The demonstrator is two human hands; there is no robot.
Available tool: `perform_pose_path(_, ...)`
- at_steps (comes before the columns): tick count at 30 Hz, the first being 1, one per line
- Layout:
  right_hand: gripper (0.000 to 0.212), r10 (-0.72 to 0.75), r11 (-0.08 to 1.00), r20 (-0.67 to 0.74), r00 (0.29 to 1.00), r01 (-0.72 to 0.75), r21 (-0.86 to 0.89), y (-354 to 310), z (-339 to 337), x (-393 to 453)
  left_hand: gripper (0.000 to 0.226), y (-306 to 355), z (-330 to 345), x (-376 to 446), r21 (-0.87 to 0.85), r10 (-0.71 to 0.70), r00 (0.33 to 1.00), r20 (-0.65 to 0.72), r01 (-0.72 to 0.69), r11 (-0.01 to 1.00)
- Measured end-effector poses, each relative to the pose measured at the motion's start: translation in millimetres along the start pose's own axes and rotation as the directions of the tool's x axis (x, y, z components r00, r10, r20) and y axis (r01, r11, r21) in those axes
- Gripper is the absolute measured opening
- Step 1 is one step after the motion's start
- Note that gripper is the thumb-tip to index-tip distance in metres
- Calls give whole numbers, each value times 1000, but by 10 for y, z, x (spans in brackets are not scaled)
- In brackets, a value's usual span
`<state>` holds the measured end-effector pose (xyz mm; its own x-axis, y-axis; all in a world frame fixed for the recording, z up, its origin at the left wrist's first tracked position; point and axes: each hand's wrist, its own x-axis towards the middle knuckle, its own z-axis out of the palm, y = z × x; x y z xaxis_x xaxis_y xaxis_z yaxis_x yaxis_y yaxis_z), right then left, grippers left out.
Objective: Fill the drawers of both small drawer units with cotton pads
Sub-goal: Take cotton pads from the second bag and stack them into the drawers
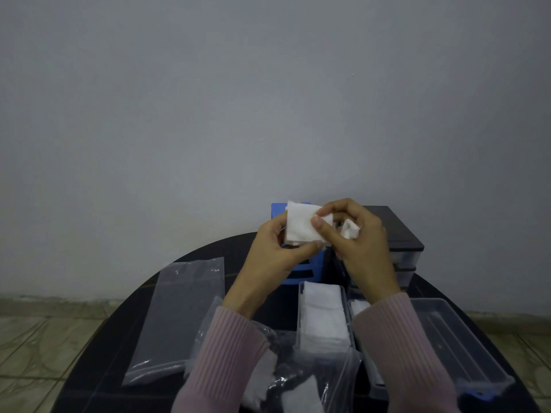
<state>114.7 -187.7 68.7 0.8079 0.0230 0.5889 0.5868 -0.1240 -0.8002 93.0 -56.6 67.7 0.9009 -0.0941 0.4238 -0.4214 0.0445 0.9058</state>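
Note:
My left hand point(272, 251) grips a small stack of white cotton pads point(301, 225) by its left and lower edges, raised above the table. My right hand point(354, 234) pinches the stack's right edge with thumb and forefinger, and a crumpled bit of cotton point(349, 228) shows in its palm. Behind the hands stand a blue drawer unit point(301, 271) and a black drawer unit point(396, 234). A clear pulled-out drawer point(323, 315) full of cotton pads lies on the table in front of them. A second clear drawer point(359, 307) is partly hidden by my right sleeve.
A round black table point(128, 350) carries everything. An empty clear plastic bag point(182, 317) lies flat at the left. A torn bag with more pads point(298, 389) sits at the front edge. Another clear drawer point(459, 344) lies at the right. A wall rises behind.

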Motion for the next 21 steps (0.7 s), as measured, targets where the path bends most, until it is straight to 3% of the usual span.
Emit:
perform_pose_path(3, 8, -22, 998, 8, 1000, 23, -56, 1, -2, -8, 16, -1, 3, 8, -55, -20, 1000, -10, 20, 998)
perform_pose_path(11, 20, -51, 992, 59, 997, 57, -116, -54, -6, -13, 20, -64, -27, 28, 3, 2, 996, -93, -2, 1000)
perform_pose_path(13, 24, 43, 997, 49, 998, -46, 65, -54, -12, -1, 23, -78, -35, 36, 21, 11, 990, -141, -8, 1000)
perform_pose_path(16, 42, 216, 863, 110, 970, -243, 443, -54, -40, 31, 32, -102, -70, 53, 50, 5, 977, -211, 6, 999)
perform_pose_path(18, 48, 247, 803, 129, 960, -277, 528, -79, -52, 42, 37, -106, -88, 52, 54, 9, 973, -232, 4, 999)
perform_pose_path(21, 33, 230, 796, 100, 968, -246, 553, -120, -33, 34, 39, -104, -94, 38, 39, 12, 963, -269, -1, 999)
